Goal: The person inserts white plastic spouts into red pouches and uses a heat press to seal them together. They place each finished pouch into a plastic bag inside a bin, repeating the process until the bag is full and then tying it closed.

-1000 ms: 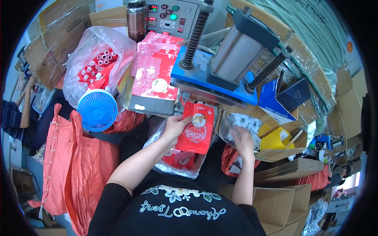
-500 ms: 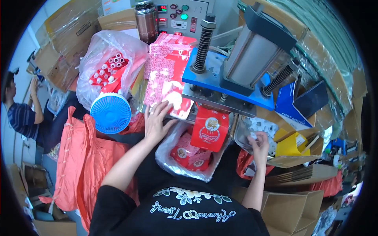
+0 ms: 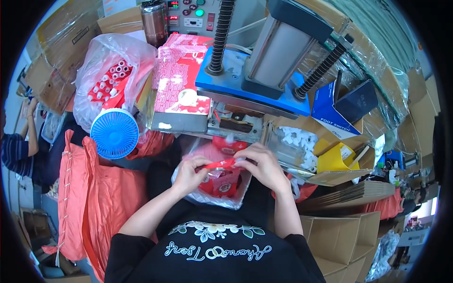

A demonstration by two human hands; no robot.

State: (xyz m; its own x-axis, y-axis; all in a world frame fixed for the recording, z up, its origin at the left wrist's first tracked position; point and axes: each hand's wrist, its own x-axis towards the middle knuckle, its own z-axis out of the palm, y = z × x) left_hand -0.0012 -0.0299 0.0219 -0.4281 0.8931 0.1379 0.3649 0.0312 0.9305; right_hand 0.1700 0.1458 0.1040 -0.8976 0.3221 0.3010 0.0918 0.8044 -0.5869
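Observation:
Above a plastic-lined container [image 3: 239, 191], both my hands hold a flat red printed pouch [image 3: 221, 164]. My left hand [image 3: 191, 174] pinches its left end. My right hand [image 3: 264, 165] grips its right end, fingers bent. Just beyond, another red pouch [image 3: 225, 145] with a small white piece at its top shows partly below the press. Several red pouches [image 3: 219, 185] lie in the container beneath my hands. A stack of red and pink pouches [image 3: 181, 78] lies at the press's left. White plastic pieces [image 3: 302, 144] fill a clear tray right of my right hand.
The blue press [image 3: 255, 80] stands straight ahead. A blue fan [image 3: 114, 134] and a bag of red pouches with white spouts [image 3: 111, 82] are at left, above an orange-red sack [image 3: 101, 198]. Cardboard boxes [image 3: 337, 238] stand at right. Another person [image 3: 19, 151] is at far left.
My left hand has left the stack and my right hand the tray of white pieces; both have come together on a red pouch. The pouch hanging from the press has dropped lower. The view has shifted.

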